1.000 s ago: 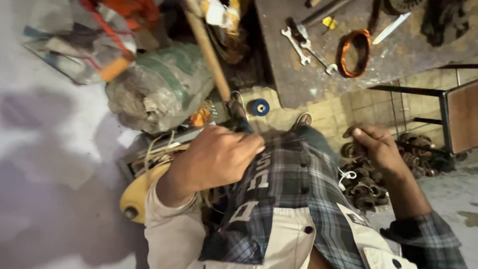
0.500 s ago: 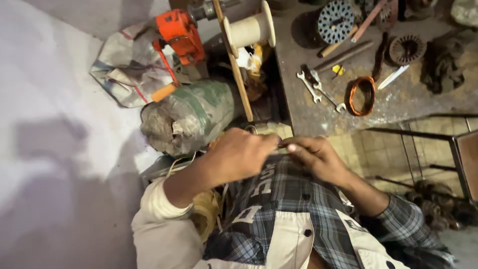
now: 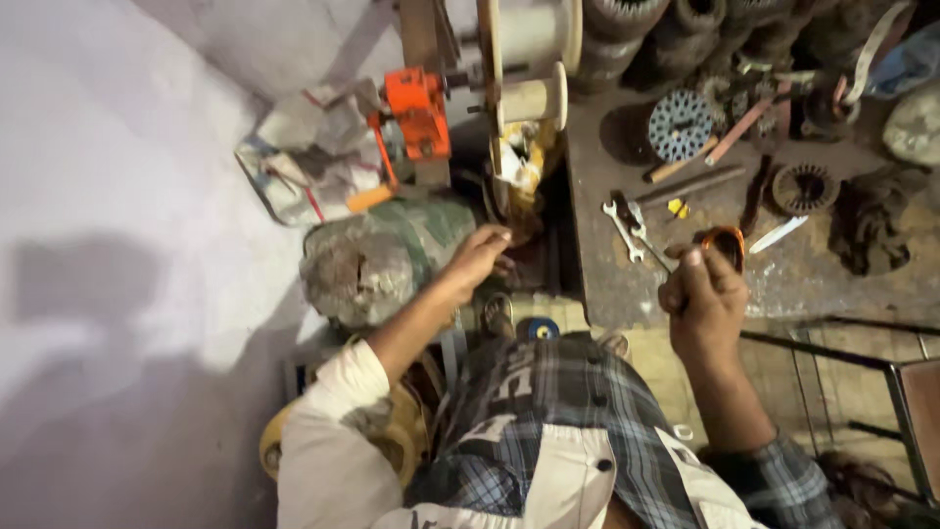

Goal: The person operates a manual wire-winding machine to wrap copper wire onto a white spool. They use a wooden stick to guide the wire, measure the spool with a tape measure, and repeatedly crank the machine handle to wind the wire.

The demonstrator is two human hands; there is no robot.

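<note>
Copper coil (image 3: pixel 726 245) pinched in right hand (image 3: pixel 707 304) grip, mid-frame right; left hand (image 3: pixel 477 257) fingers loose near sack (image 3: pixel 377 260). Best keep coil off counter (image 3: pixel 803 284) clutter.

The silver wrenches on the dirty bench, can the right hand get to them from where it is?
Probably yes. The right hand hangs just beside the wrenches on the bench, and nothing lies between them. It seems closed near an orange wire coil, though, so it may be busy.
</note>
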